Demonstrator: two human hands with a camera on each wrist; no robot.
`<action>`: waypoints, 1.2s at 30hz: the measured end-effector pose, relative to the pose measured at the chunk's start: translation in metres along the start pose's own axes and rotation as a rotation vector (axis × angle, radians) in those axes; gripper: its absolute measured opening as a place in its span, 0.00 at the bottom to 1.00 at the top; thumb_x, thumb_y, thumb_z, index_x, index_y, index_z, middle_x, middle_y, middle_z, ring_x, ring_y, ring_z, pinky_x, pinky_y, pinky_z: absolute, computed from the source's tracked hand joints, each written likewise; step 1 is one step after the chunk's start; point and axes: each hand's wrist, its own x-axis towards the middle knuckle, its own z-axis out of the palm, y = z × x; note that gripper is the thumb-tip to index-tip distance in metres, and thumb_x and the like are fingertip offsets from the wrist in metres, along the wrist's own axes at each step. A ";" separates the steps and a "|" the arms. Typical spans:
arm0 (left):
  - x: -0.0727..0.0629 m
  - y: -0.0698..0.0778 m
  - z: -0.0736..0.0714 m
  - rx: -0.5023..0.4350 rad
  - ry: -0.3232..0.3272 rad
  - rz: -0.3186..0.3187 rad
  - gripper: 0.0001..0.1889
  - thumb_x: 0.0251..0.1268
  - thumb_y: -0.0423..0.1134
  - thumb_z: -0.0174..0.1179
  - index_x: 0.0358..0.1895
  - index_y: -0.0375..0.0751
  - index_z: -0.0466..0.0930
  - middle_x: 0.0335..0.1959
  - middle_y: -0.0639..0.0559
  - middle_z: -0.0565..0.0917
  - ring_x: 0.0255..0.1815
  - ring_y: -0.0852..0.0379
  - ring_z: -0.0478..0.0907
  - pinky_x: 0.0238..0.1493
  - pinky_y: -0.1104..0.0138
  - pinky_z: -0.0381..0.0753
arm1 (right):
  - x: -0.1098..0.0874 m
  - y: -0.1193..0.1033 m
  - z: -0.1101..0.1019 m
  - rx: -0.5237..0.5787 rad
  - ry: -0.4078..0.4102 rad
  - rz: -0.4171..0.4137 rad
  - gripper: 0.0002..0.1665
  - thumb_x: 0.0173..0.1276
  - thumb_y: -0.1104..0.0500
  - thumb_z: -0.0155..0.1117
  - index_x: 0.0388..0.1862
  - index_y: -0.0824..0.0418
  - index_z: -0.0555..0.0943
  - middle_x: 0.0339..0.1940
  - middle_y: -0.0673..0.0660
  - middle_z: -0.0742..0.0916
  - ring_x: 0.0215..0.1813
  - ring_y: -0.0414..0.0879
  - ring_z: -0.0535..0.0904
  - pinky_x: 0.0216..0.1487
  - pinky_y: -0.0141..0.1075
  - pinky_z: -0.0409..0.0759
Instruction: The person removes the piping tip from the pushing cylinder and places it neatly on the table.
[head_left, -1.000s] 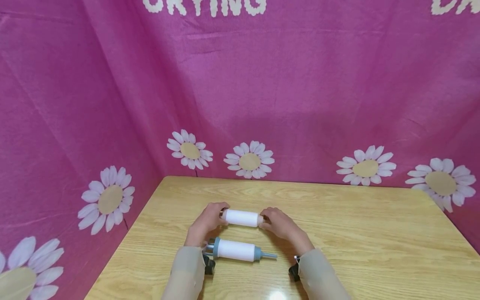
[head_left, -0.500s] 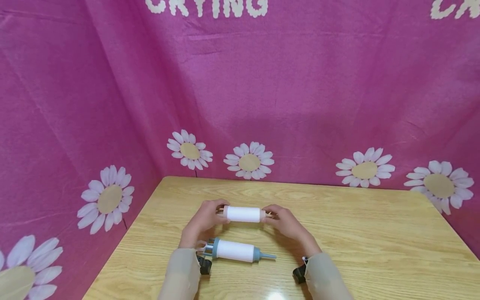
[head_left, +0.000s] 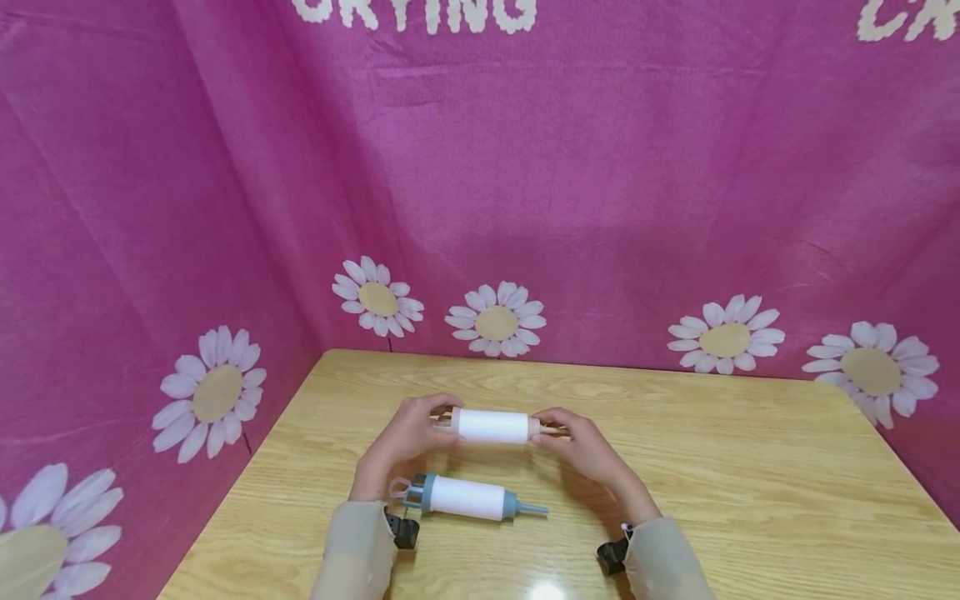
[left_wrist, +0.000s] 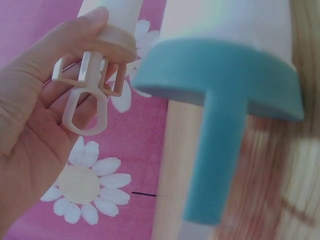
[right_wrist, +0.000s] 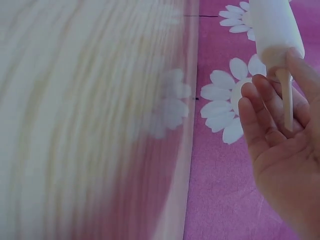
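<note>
Both hands hold a large syringe with a white barrel and beige ends [head_left: 492, 426], lying crosswise over the table in the head view. My left hand [head_left: 403, 433] grips its beige collar, thumb on top, beside the finger loops and ring-ended plunger [left_wrist: 86, 112]. At the opposite end, my right hand [head_left: 590, 454] pinches the collar at the base of the thin beige nozzle [right_wrist: 286, 102], which points into the palm. Nearer the body, a second syringe with teal ends [head_left: 468, 498] lies on the table between the forearms; its teal flange [left_wrist: 215, 70] looms large in the left wrist view.
The wood-grain table [head_left: 720, 483] reaches back to a pink cloth [head_left: 585, 167] printed with white daisies and lettering, which also hangs along the left side. Black wrist cameras sit at both cuffs, the left one [head_left: 406, 532] close to the teal syringe.
The beige syringe has shifted slightly right and back. The right hand has moved right, exposing the nozzle, and the left hand has drawn slightly left; both keep hold. The teal syringe stays put.
</note>
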 end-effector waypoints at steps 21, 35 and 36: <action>0.013 0.035 0.029 0.000 0.003 0.089 0.23 0.52 0.39 0.74 0.54 0.45 0.81 0.53 0.48 0.85 0.53 0.52 0.83 0.56 0.57 0.84 | -0.035 0.001 -0.037 -0.003 0.090 0.037 0.20 0.67 0.54 0.66 0.55 0.59 0.80 0.54 0.62 0.85 0.57 0.59 0.81 0.52 0.39 0.85; 0.022 0.057 0.054 -0.031 -0.004 0.172 0.23 0.53 0.38 0.74 0.53 0.40 0.81 0.50 0.46 0.86 0.50 0.51 0.84 0.53 0.60 0.85 | -0.060 0.005 -0.065 -0.018 0.132 0.096 0.22 0.68 0.52 0.65 0.58 0.58 0.79 0.57 0.62 0.84 0.58 0.59 0.81 0.49 0.36 0.85; 0.023 0.058 0.056 -0.031 -0.006 0.171 0.23 0.53 0.38 0.74 0.53 0.40 0.81 0.50 0.46 0.86 0.50 0.52 0.84 0.53 0.60 0.85 | -0.061 0.006 -0.067 -0.016 0.137 0.097 0.22 0.68 0.51 0.65 0.58 0.58 0.79 0.57 0.62 0.84 0.58 0.59 0.81 0.49 0.36 0.85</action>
